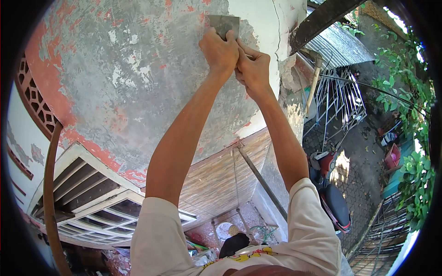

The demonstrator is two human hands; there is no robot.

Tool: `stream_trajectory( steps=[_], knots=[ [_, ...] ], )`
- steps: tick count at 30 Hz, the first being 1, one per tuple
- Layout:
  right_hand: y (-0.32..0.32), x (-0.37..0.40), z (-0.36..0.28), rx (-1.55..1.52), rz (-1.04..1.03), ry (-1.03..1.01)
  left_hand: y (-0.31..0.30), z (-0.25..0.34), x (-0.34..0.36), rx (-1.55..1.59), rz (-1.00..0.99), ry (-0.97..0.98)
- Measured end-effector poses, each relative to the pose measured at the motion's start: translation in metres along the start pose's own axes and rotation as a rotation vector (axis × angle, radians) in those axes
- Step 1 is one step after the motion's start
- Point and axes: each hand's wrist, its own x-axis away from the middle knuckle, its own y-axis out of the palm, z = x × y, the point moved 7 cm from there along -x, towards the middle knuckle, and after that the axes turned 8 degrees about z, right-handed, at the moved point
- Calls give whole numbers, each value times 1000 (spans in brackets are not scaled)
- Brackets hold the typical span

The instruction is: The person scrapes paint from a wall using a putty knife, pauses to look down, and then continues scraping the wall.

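Note:
Both my arms are raised to a wall (152, 83) of patchy grey, with red and white areas of old paint. A flat metal scraper (232, 22) has its wide blade up against the wall, near the edge of a white strip. My left hand (218, 53) is closed on the lower part of the blade, thumb and fingers pressed to it. Beside and just below it, my right hand (254, 69) is wrapped around what appears to be the scraper's handle, mostly hidden by the fingers. The two hands touch each other.
A cracked white wall section (262, 27) borders the work spot, with a dark beam (322, 23) at upper right. Below are a white window frame (110, 198), a metal pole (262, 181) and a ground area far down. A motorbike (334, 202) stands at right.

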Motion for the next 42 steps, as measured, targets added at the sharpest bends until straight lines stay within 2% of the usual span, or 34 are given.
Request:
stream_trajectory(
  steps=[4, 7, 13, 16, 23, 28, 31, 34, 40, 42],
  knots=[
    [-1, 1, 3, 7, 16, -51, -3, 6, -2, 12, -47, 8],
    [-1, 9, 3, 11, 21, -40, -13, 5, 7, 81, -36, -97],
    [3, 2, 1, -15, -1, -3, -11, 11, -2, 118, 4, 9],
    [2, 0, -1, -41, -19, 0, -6, 14, -5, 25, -90, -7],
    [2, 14, 5, -24, 20, 22, -19, 6, 9, 74, -23, -48],
    [8, 2, 0, -41, -20, -9, -10, 6, -7, 48, 3, 61],
    [7, -2, -7, -42, -22, -16, -5, 9, -10, 85, -18, 22],
    [2, 1, -5, -39, -9, -26, -11, 16, -3, 17, 44, 62],
    [5, 7, -4, -7, -29, 2, -20, 13, 3, 139, -18, -76],
    [4, 3, -4, -16, -19, 15, -14, 11, -5, 74, 38, 20]
  ],
)
